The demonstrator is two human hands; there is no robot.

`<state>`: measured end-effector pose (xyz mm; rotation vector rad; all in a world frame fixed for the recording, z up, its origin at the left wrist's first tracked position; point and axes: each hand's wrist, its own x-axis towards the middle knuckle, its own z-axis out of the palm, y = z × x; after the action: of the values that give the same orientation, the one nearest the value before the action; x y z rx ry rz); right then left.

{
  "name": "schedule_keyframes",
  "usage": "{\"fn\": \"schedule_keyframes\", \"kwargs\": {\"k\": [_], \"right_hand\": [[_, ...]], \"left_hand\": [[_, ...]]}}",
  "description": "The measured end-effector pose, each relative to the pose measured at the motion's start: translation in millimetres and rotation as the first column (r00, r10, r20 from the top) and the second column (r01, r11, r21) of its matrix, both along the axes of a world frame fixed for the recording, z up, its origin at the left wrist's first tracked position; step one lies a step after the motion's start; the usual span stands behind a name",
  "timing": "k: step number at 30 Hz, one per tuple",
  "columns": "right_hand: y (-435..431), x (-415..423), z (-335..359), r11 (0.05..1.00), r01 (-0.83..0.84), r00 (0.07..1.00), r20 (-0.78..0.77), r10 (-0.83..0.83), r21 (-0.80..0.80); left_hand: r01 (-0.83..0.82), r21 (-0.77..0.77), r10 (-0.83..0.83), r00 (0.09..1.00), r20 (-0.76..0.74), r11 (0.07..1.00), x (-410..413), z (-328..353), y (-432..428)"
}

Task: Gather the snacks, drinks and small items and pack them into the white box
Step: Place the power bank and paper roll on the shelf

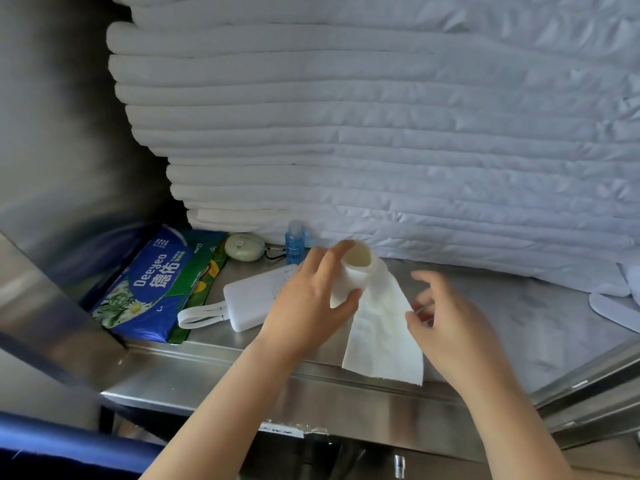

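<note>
small items lie along the steel surface (207, 368), and none of them looks packed yet: the white box is nowhere in this view. at far left a blue deeyeo tissue pack (149, 289) leans against the metal side wall, with a green packet (207, 268) tucked just beside and partly under it. next, near the back, comes a pale green oval case (244, 247) with a clip. a white power bank (252, 299) lies flat in front of it, and a small blue sanitizer bottle (295, 242) stands upright against the stack of folded white bedding (381, 133).

right of these, the left hand (311, 299) has its fingers and thumb wrapped round a toilet paper roll (360, 271), lifted off the surface. the roll's loose tail (381, 337) hangs down over the front edge. the right hand (450, 327) has its fingers curled and appears to pinch that tail at its right edge.

my reading is that the tail is being wound back so the roll can be packed. the gathering looks barely started: all five other items wait on the surface, and no snacks or drinks show here.
</note>
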<state>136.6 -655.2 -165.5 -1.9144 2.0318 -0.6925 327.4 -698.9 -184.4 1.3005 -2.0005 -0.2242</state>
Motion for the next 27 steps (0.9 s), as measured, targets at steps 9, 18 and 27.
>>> {"fn": "schedule_keyframes", "kwargs": {"k": [9, 18, 27], "right_hand": [[10, -2, 0, 0.995, 0.06, 0.991, -0.121, -0.051, 0.074], [17, -2, 2, 0.989, 0.144, 0.976, -0.163, -0.148, -0.04], [27, -1, 4, 0.959, 0.213, 0.967, -0.101, -0.234, -0.186]], "left_hand": [[-0.043, 0.059, 0.042, 0.999, 0.013, 0.997, -2, -13, 3], [-0.081, 0.042, 0.077, 0.993, 0.088, 0.996, 2, -9, 2], [0.006, -0.19, 0.037, 0.975, 0.218, 0.982, -5, -7, 4]]}}
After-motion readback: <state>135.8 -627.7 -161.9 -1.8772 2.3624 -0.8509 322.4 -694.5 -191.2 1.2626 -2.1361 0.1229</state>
